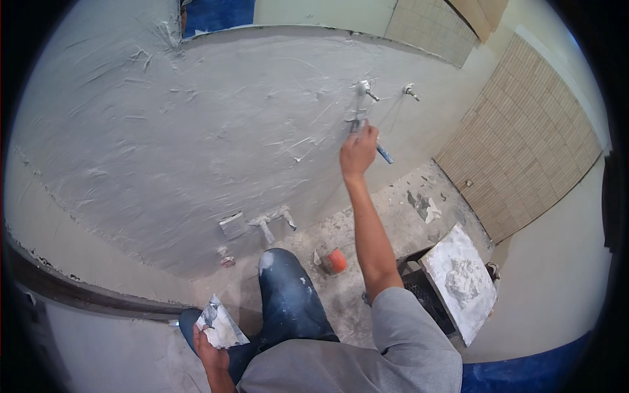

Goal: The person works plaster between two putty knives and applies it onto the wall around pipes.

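Note:
My right hand (359, 152) reaches up to the grey plastered wall (216, 124), its fingers closed on a putty knife (384, 154) whose blue handle end sticks out to the right. The blade is near the wall, just below a metal pipe fitting (368, 90); whether it touches cannot be made out. Low at the left, beside my knee, my left hand (211, 354) grips a flat plate (224, 325) smeared with white plaster. The plate's underside and most of the left fingers' grip are hidden.
A second pipe fitting (411, 92) juts from the wall to the right. Low on the wall are a box (232, 224) and a plaster-covered pipe (265, 226). An orange piece (337, 261) lies on the floor. A white board (461, 285) bears plaster at right, near a tiled wall (524, 137).

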Demonstrator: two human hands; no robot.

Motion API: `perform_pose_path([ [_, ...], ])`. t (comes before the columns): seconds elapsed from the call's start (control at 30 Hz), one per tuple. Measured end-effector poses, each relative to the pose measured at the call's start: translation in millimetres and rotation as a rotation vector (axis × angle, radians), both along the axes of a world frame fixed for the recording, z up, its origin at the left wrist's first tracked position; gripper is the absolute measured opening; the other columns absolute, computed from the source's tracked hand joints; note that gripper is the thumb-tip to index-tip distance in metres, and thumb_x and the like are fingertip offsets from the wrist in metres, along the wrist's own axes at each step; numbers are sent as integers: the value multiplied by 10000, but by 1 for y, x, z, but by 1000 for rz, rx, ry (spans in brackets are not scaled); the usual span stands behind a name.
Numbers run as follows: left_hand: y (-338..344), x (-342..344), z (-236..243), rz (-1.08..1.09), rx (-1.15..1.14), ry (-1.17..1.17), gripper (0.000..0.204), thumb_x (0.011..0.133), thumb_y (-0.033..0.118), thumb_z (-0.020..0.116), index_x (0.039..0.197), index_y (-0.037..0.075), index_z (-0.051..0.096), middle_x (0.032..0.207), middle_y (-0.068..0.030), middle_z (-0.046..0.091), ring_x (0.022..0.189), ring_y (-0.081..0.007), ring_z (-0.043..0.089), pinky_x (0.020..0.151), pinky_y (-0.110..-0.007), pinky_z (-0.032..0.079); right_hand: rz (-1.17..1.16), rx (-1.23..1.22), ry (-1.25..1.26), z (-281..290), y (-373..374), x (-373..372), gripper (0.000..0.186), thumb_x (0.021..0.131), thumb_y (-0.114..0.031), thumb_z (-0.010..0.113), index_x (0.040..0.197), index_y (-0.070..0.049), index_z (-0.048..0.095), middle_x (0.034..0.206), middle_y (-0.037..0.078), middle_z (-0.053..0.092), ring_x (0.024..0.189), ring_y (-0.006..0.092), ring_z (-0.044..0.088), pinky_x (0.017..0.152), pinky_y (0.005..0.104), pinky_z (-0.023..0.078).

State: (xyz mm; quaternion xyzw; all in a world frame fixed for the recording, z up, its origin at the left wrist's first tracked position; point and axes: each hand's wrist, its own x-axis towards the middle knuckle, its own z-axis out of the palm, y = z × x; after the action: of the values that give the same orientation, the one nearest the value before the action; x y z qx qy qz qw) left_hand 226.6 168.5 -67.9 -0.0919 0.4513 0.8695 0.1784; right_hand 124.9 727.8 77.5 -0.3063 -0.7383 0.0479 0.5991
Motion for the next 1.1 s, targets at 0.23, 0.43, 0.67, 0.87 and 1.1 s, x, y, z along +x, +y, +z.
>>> perform_pose_path([
  [0.23, 4, 1, 6, 17, -46, -27, 301, 991, 127, 432, 1260, 22, 519, 1135, -119, 659, 1004, -253, 684, 861, -389, 568, 97, 165, -88, -17, -99, -22, 593, 776, -43, 644, 1353, 32, 528, 1165, 174, 524, 1020, 350, 557, 836, 426, 486],
  [0.43, 6, 0, 3, 9, -68, -39, 299, 994, 129, 442, 1263, 23, 519, 1145, -118, 659, 1012, -248, 684, 871, -388, 564, 296, 223, -171, -33, -118, 19, 545, 803, -23, 626, 1340, 22, 540, 1096, 182, 561, 971, 355, 586, 819, 419, 499],
  [0.67, 0, 1, 4, 9, -40, -2, 334, 1010, 145, 454, 1321, 35, 506, 1204, -117, 642, 1062, -248, 672, 893, -380, 569, -46, -74, 115, 4, 8, 47, 233, 906, -94, 502, 1066, 62, 569, 1031, 244, 531, 967, 446, 554, 837, 507, 443],
  [0.87, -6, 1, 3, 2, -26, 18, 350, 1007, 140, 442, 1333, 25, 497, 1210, -126, 640, 1075, -258, 667, 910, -396, 561, -166, -34, 74, 32, 81, 35, 303, 885, -83, 509, 1142, 54, 592, 1067, 202, 553, 1004, 401, 573, 870, 486, 458],
  [1.1, -11, 4, 4, 37, -19, -25, 360, 1005, 161, 459, 1336, 26, 492, 1213, -125, 637, 1071, -260, 666, 896, -399, 557, -150, 54, -18, 34, 78, 15, 416, 860, -68, 534, 1260, 41, 575, 1112, 191, 550, 1063, 378, 558, 895, 462, 463],
])
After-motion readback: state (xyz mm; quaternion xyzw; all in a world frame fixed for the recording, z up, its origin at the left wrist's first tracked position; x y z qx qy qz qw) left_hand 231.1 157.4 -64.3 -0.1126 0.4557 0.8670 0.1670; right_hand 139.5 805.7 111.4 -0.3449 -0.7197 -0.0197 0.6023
